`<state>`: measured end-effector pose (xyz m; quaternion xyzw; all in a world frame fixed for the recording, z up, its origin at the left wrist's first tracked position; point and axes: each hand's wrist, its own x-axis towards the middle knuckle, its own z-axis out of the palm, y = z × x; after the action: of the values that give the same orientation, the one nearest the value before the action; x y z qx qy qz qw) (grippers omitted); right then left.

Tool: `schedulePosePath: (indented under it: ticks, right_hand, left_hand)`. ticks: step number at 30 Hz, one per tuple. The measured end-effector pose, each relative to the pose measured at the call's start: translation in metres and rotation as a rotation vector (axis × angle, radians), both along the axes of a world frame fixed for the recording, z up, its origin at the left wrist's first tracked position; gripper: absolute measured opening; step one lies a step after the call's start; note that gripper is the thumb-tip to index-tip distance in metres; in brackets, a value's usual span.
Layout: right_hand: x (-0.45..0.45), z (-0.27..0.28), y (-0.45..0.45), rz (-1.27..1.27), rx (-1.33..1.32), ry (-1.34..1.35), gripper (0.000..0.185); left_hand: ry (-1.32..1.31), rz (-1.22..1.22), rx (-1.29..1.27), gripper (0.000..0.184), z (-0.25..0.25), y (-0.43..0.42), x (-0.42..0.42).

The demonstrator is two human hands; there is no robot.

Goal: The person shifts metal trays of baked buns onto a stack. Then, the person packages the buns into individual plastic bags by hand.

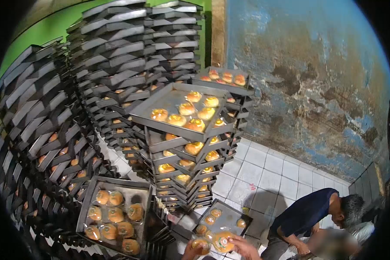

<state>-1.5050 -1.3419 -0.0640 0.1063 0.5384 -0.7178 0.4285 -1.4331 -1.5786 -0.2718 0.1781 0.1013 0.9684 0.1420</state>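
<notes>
At the bottom of the head view, my left hand (194, 250) is closed round a wrapped bun (201, 243). My right hand (242, 247) grips another wrapped bun (223, 242) by its right side, with a label showing on the clear wrap. The two buns are side by side, above the near edge of a dark metal tray (229, 211). More wrapped buns (210, 219) lie on that tray, at its left and right sides.
A tall stack of trays, topped by a tray (160, 97) of buns, stands ahead. Another bun tray (86, 203) is at left. Tray stacks (30, 104) line the left side. A person (305, 212) bends at the right, near the wall (290, 86).
</notes>
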Motion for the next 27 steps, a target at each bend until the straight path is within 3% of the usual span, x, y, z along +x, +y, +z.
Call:
schedulePosePath:
  ticks: [3, 4, 5, 7, 8, 9, 11, 13, 14, 15, 16, 17, 18, 19, 21, 24, 27]
  right_hand:
    - [-0.061, 0.076, -0.047, 0.498, -0.113, 0.328, 0.059]
    - [-0.087, 0.098, -0.066, 0.529, -0.127, 0.362, 0.059]
    - [-0.110, 0.141, -0.091, 0.557, -0.121, 0.511, 0.057]
    - [-0.154, 0.215, -0.150, 0.283, -0.386, 0.444, 0.056]
    - [-0.184, 0.227, -0.169, 0.140, -0.559, 0.364, 0.060]
    - [-0.189, 0.259, -0.190, -0.026, -0.649, 0.466, 0.064]
    - [-0.202, 0.283, -0.226, -0.220, -0.726, 0.494, 0.066]
    - [-0.184, 0.280, -0.250, -0.249, -0.442, 0.656, 0.062]
    - [-0.167, 0.268, -0.251, -0.121, -0.299, 0.770, 0.061]
    - [-0.145, 0.246, -0.247, 0.009, -0.151, 0.877, 0.059]
    - [-0.126, 0.210, -0.239, 0.082, -0.016, 0.993, 0.058]
    - [-0.104, 0.171, -0.230, 0.156, 0.120, 1.104, 0.057]
    - [-0.069, 0.156, -0.219, 0.127, 0.188, 1.028, 0.057]
    - [-0.053, 0.103, -0.202, 0.108, 0.305, 1.033, 0.055]
    - [-0.019, 0.012, -0.168, 0.072, 0.155, 0.647, 0.052]
    - [0.034, 0.045, -0.147, 0.188, -0.068, 0.150, 0.043]
    - [0.023, 0.048, -0.133, 0.404, 0.028, 0.213, 0.040]
  left_hand:
    - [-0.187, 0.578, -1.126, 0.047, 0.001, -0.042, 0.029]
    - [-0.065, 0.430, -1.314, 0.061, 0.013, -0.062, 0.034]
    - [-0.250, 0.461, -1.193, 0.052, 0.056, -0.065, 0.027]
    - [-0.610, 0.502, -0.931, 0.034, 0.145, -0.058, 0.012]
    - [-0.565, 0.567, -0.938, 0.032, 0.156, -0.058, 0.012]
    - [-0.552, 0.571, -0.896, 0.032, 0.164, -0.061, 0.012]
    - [-0.530, 0.576, -0.810, 0.032, 0.175, -0.063, 0.013]
    - [-0.618, 0.600, -0.728, 0.029, 0.179, -0.067, 0.014]
    - [-0.672, 0.620, -0.629, 0.028, 0.183, -0.068, 0.017]
    - [-0.727, 0.638, -0.527, 0.028, 0.184, -0.067, 0.020]
    - [-0.576, 0.735, -0.592, 0.029, 0.179, -0.069, 0.020]
    - [-0.597, 0.753, -0.563, 0.030, 0.183, -0.070, 0.022]
    - [-0.622, 0.771, -0.538, 0.031, 0.196, -0.072, 0.024]
    - [-0.649, 0.788, -0.516, 0.032, 0.210, -0.073, 0.028]
    - [-0.568, 0.897, -0.810, 0.032, 0.220, -0.071, 0.036]
    - [-0.629, 0.719, -0.708, 0.036, 0.200, -0.066, 0.041]
    - [-0.609, 0.602, -0.718, 0.043, 0.221, -0.059, 0.046]
